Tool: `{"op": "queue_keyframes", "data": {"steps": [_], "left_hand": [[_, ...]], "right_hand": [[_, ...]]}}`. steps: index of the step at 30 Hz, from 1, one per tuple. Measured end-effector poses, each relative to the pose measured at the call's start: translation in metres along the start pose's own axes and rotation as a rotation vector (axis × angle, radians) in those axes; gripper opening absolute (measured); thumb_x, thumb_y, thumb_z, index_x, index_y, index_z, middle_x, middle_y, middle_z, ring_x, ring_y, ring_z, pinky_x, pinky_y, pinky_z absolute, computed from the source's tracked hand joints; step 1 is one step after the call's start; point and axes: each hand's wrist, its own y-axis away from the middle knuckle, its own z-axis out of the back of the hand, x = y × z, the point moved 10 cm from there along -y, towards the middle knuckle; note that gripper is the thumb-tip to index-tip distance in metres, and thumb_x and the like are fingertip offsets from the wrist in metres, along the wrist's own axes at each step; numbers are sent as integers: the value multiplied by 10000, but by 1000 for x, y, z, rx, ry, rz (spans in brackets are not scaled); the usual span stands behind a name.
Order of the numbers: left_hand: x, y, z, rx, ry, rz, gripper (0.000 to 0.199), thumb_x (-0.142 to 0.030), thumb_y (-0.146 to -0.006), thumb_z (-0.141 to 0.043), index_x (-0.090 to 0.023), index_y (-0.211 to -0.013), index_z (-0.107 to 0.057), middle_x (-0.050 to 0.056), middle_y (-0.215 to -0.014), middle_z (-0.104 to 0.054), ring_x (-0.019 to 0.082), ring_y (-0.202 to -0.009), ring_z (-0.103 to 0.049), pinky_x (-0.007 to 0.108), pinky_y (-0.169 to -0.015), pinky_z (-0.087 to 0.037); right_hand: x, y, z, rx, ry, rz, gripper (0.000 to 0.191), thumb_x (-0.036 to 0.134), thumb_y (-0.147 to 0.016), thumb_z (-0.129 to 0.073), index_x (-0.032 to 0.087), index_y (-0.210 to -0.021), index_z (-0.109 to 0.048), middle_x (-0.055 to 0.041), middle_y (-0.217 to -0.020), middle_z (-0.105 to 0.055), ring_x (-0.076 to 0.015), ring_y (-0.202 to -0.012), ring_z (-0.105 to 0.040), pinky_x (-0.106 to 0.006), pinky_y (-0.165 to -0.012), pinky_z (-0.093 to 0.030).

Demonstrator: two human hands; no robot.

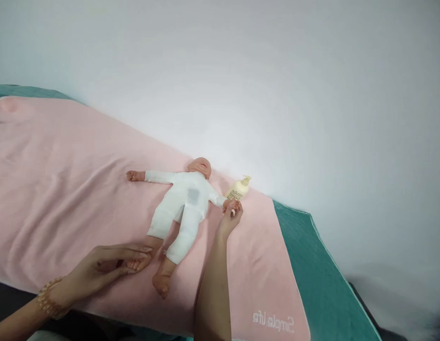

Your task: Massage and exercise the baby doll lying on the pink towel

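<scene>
A baby doll (192, 192) with a white cloth body lies on its back on a pink blanket (88, 180), its head toward the wall. My left hand (99, 265), with a beaded bracelet at the wrist, has its fingers and thumb around the doll's foot on the left side. My right hand (230, 222) pinches the doll's small hand on the right side between thumb and fingers. Just behind that hand stands a pale yellow pump bottle (238, 188), tilted in view. The doll's other arm is stretched out to the left, and its other foot rests on the blanket.
A white wall (241, 85) rises directly behind the doll and bottle. Under the pink blanket, a teal quilted cover (305, 255) shows at the right and far left. White lettering (273, 320) marks the blanket's near right corner. The bed's front edge runs along the bottom.
</scene>
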Motion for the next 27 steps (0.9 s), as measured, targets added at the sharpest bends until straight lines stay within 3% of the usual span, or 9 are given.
{"op": "queue_keyframes", "data": {"steps": [3,6,10,14,18,22,27], "left_hand": [[-4,-17,16,-137,64,59,224,-300,-819,-649,-308,-1013,-762,-12,-1109,-718,256,-1065,-664,358,-930,-554],[-2,-37,26,-279,197,151,277,-355,-765,-739,-234,-1013,-757,59,-1134,-709,288,-1006,-683,368,-814,-612],[-4,-75,25,-331,284,174,428,-408,-721,-788,-200,-1090,-728,113,-1158,-693,241,-800,-701,346,-693,-618],[-5,-108,27,-393,332,150,451,-431,-725,-784,-174,-1091,-725,132,-1120,-707,199,-719,-665,277,-577,-552],[-5,-124,27,-404,388,161,460,-403,-722,-791,-156,-1103,-713,136,-1154,-693,180,-724,-653,252,-550,-500],[-9,-121,27,-380,367,168,443,-407,-725,-789,-171,-1093,-718,127,-1144,-699,211,-801,-668,261,-575,-522],[-14,-96,21,-298,323,161,433,-393,-702,-807,-199,-1081,-730,107,-1105,-716,269,-899,-692,352,-733,-597]], "right_hand": [[14,10,-20,49,-16,115,435,380,-859,-573,193,-1250,-541,-116,-1241,-589,-155,-885,-616,-290,-735,-511],[27,26,-50,228,80,255,400,289,-836,-602,203,-1226,-592,-94,-1175,-601,-138,-821,-604,-273,-704,-521],[35,48,-82,511,191,427,309,186,-828,-580,225,-1123,-667,-75,-1129,-622,-174,-993,-610,-287,-804,-539],[31,54,-92,629,222,454,325,137,-826,-559,239,-1110,-680,-66,-1133,-620,-173,-1051,-601,-295,-890,-529],[26,54,-94,652,227,424,339,132,-811,-558,243,-1104,-687,-66,-1140,-610,-175,-1032,-610,-259,-777,-553],[24,51,-89,605,196,391,327,149,-801,-573,247,-1089,-691,-62,-1127,-613,-173,-1008,-611,-256,-758,-545],[15,28,-59,350,86,217,312,267,-784,-642,205,-1090,-660,-66,-1117,-624,-119,-766,-578,-239,-666,-508]]}}
